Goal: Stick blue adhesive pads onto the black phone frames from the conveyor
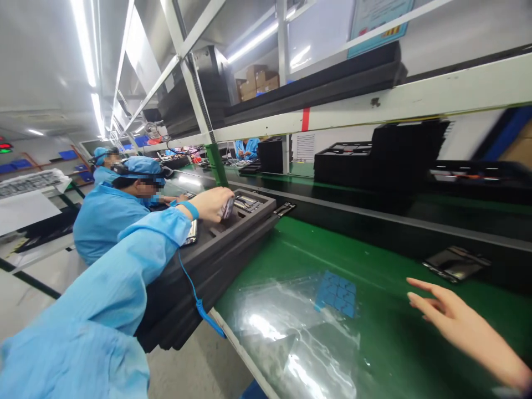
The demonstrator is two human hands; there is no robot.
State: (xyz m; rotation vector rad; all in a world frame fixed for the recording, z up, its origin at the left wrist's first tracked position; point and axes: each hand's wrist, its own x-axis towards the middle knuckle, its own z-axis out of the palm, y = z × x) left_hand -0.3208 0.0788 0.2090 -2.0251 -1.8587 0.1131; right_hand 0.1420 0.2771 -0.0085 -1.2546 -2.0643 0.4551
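My left hand (211, 204), with a blue wrist strap (189, 209), is closed on a small dark device (227, 207) over the black foam tray (260, 213). Flat devices (247, 203) lie in the tray's compartments. My right hand (451, 310) is open above the green mat (382, 260), its index finger and thumb extended and apart. Beyond its fingertips a dark device frame (456, 264) rests at the edge of the black belt. A blue sheet of cut pieces (337, 293) lies on a clear plastic film (286, 338) between my hands.
Co-workers in blue sit at the left, the nearest person (108, 213) close beside the tray stack. A black belt (341, 205) runs beyond the mat, with another device (285, 209) on it. Black boxes (374, 158) stand behind; a white shelf beam (357, 111) crosses above.
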